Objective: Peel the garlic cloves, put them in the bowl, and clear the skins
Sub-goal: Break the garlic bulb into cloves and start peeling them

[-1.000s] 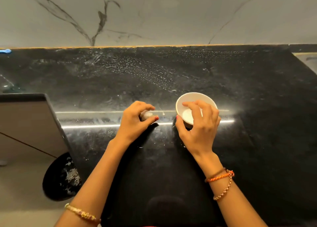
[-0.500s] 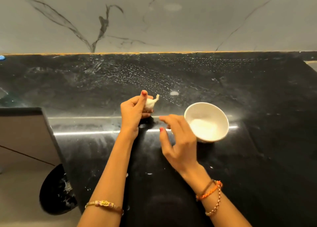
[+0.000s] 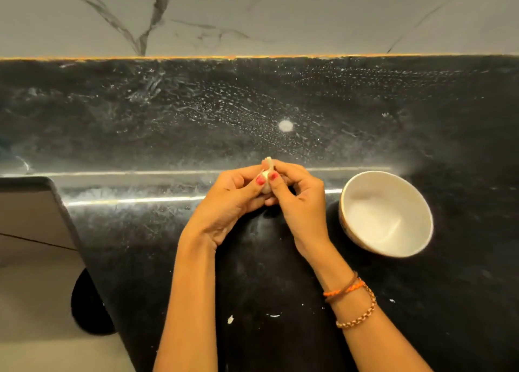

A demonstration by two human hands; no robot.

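1. A pale marble wall (image 3: 309, 14) with dark grey veins fills the top of the view and meets the worktop along a thin orange-gold seam.
2. The black stone counter (image 3: 140, 124) spans nearly the whole width — it is glossy, streaked with white smears and droplets, and carries two bright light reflections as horizontal lines.
3. At the lower left the counter ends; beyond its edge lie a pale floor (image 3: 33, 301) and a dark round shape (image 3: 87, 307) partly tucked under the counter's corner.
4. A white bowl (image 3: 421, 231) stands on the counter just right of the hands, tilted a little toward the camera; nothing shows inside it.
5. The left hand (image 3: 227, 203) and the right hand (image 3: 302, 203) meet above the counter's middle, fingers curled, both pinching the same garlic bulb (image 3: 266, 184).
6. The right wrist wears bracelets (image 3: 352, 301) — an orange thread band and a beaded chain.
7. The garlic bulb is small and whitish, held between the two red-nailed thumbs and the fingers behind it, with its stem tip poking up above the fingertips; it is off the counter and left of the bowl.
8. A few white flecks (image 3: 230, 319) lie on the counter near the forearms.
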